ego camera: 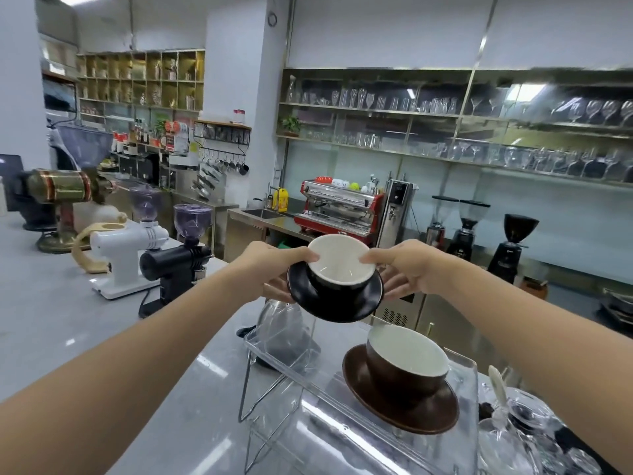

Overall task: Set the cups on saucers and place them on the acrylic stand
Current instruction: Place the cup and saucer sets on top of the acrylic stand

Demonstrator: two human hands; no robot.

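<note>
Holding a black cup (337,274) on a black saucer (335,296) up in the air, both hands meet in the middle of the frame. The left hand (274,269) comes in from the lower left. Its grip is closed on the pair: the thumb (308,257) presses on the cup's left rim and the fingers go under the saucer's left edge. The cup is white inside and sits in the middle of the saucer. The right hand (407,269) comes in from the lower right. Its grip is closed the same way, with the thumb on the right rim and the fingers spread under the saucer's right edge. The pair tilts a little toward the camera.

Far left, on the grey desk (51,313), stand a brass grinder (65,200), a white grinder (126,255) and a black grinder (178,262) in a row.

Below the hands, a clear stand (342,430) with thin metal legs sits on the desk. A shiny kettle (279,320) shows behind its left end. On the right part of the stand rests a brown cup (406,371) on a brown saucer (400,402). The black pair is above the stand's left part, not touching it.

In the lower right corner, some glass things (527,437) stand just beside the stand. Far back is a red coffee machine (339,210).
</note>
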